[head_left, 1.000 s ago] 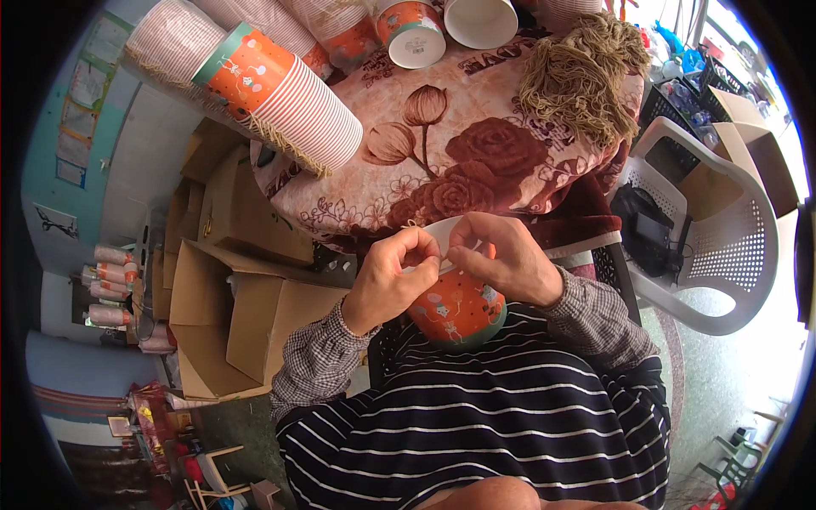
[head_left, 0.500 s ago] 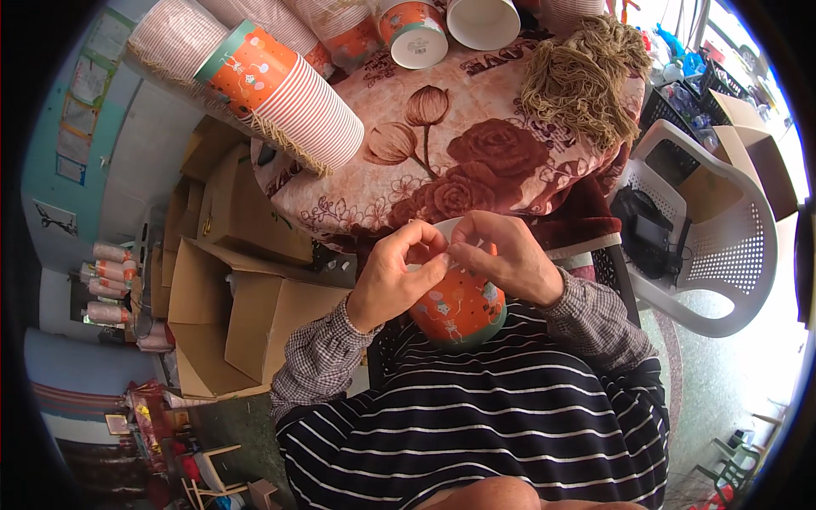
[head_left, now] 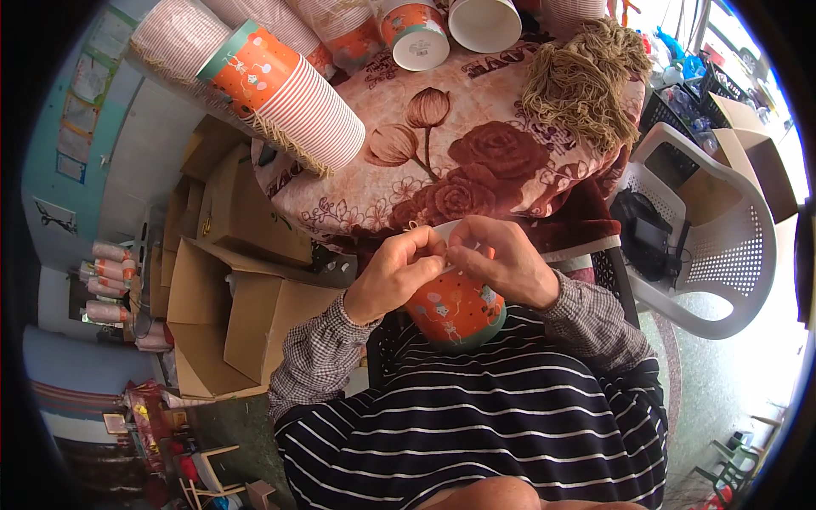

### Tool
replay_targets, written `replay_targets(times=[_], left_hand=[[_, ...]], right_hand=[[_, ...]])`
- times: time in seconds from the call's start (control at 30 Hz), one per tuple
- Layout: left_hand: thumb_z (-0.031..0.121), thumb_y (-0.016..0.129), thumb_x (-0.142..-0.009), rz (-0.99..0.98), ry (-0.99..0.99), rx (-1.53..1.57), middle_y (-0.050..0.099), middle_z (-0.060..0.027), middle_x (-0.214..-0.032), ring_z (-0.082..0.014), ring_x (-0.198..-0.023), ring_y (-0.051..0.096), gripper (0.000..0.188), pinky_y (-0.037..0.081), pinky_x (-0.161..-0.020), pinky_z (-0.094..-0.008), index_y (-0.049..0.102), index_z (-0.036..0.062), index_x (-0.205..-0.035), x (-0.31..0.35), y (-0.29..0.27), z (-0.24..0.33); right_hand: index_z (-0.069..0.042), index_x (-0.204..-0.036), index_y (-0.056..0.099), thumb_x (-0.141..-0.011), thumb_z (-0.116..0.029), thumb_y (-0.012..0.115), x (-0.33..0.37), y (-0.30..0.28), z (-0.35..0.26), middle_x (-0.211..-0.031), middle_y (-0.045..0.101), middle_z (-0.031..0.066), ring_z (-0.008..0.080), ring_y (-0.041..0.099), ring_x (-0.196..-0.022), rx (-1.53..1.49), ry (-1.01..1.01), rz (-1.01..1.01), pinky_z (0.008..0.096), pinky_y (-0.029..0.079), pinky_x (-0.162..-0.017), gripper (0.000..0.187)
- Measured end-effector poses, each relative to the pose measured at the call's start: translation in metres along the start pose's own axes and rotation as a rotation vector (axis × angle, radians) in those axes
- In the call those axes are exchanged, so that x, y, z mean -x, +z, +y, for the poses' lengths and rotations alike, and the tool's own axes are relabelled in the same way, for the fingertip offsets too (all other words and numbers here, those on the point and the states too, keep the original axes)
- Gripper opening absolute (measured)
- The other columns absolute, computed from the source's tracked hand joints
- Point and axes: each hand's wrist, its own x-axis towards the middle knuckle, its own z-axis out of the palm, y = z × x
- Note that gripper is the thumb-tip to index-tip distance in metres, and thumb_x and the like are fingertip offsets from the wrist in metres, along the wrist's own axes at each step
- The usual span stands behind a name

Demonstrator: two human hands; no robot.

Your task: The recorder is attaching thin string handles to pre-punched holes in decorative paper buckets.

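Observation:
An orange paper bucket (head_left: 455, 310) with a green base band and small printed figures stands tilted in my lap, its white rim partly covered by my fingers. My left hand (head_left: 406, 270) is closed in a pinch at the near side of the rim. Opposite it, my right hand (head_left: 501, 259) pinches too, and the fingertips of both hands meet. What they pinch is too small and too hidden to name. A bit of beige cord (head_left: 413, 226) sticks up beyond my left knuckles.
On the table with its flowered cloth (head_left: 340, 200) lie a stack of nested buckets (head_left: 289, 98), more buckets (head_left: 484, 23) at the back and a heap of beige cords (head_left: 586, 81). Open cardboard boxes (head_left: 246, 323) stand left, a white plastic chair (head_left: 739, 255) right.
Both hands stay at the bucket's rim, with only small shifts of the fingers. The bit of cord beyond my left knuckles now shows more clearly.

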Motion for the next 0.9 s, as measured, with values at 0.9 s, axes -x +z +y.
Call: replay_targets(times=[0.9], left_hand=[[0.011, 0.061, -0.088, 0.05, 0.106, -0.164, 0.064, -0.0039, -0.086, -0.0075, -0.082, 0.058, 0.018, 0.049, -0.075, -0.0238, 0.061, -0.0042, -0.096, -0.001, -0.001, -0.01]], right_hand=[[-0.001, -0.091, 0.062, -0.087, -0.01, 0.065, 0.001, -0.009, -0.003, -0.073, 0.066, 0.0015, 0.0066, 0.062, -0.065, 0.029, -0.03, -0.048, 0.0217, 0.048, -0.058, 0.011]])
